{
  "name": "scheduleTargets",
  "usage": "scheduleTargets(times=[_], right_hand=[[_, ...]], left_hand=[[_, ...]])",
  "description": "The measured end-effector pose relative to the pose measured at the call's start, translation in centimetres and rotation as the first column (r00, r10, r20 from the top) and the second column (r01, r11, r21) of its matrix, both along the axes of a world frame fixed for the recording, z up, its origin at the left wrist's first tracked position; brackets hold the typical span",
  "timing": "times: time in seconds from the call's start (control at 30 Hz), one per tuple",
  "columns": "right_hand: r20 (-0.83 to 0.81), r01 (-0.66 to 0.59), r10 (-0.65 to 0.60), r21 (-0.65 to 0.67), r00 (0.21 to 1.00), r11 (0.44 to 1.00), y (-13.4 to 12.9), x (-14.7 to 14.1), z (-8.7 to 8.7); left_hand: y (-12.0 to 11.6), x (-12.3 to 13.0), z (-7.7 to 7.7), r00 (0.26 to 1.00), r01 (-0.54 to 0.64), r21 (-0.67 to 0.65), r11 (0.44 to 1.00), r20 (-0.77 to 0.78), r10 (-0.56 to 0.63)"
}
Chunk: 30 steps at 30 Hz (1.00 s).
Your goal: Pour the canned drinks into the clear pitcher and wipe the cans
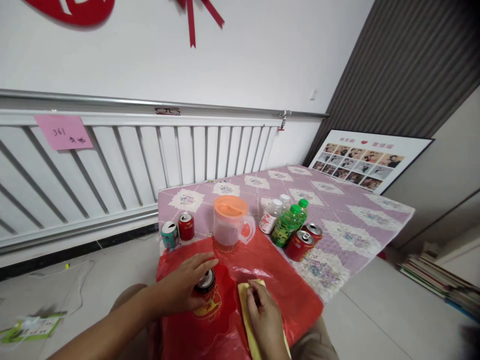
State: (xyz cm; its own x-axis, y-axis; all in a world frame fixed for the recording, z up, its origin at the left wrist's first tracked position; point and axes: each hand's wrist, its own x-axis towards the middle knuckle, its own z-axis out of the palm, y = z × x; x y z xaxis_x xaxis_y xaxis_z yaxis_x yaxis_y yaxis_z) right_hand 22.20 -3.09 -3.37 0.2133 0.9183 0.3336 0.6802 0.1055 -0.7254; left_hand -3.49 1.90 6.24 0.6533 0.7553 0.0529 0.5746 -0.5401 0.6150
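My left hand (189, 285) is curved round an open drink can (206, 281) that stands on a red tray (221, 325). My right hand (262, 312) grips a folded yellow cloth (245, 310) on the red plastic sheet (296, 285), to the right of the tray. Beyond them stands a clear pitcher (227, 230) with an orange lid. At its left are a teal can (170, 236) and a red can (186, 227).
On the right of the flowered tablecloth (352, 237) stand a green bottle (287, 227) among several bottles, and a red can (299, 247) beside another. A photo board (371, 162) leans behind. A white radiator (217, 150) runs along the wall.
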Motion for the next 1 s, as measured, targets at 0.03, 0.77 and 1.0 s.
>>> scheduleTargets(times=[0.03, 0.77, 1.0], right_hand=[[0.0, -0.001, 0.001, 0.001, 1.0, 1.0, 0.0, 0.0, 0.0], [0.021, -0.023, 0.023, -0.005, 1.0, 1.0, 0.0, 0.0, 0.2], [0.03, -0.011, 0.01, 0.01, 0.999, 1.0, 0.1, 0.0, 0.0]], left_hand=[[-0.3, 0.0, -0.8, 0.996, -0.085, 0.015, 0.996, 0.041, 0.084], [-1.5, 0.9, -5.3, 0.867, -0.335, -0.089, 0.938, 0.36, 0.344], [-1.0, 0.5, -5.1, 0.903, -0.261, -0.163, 0.952, 0.309, 0.3]])
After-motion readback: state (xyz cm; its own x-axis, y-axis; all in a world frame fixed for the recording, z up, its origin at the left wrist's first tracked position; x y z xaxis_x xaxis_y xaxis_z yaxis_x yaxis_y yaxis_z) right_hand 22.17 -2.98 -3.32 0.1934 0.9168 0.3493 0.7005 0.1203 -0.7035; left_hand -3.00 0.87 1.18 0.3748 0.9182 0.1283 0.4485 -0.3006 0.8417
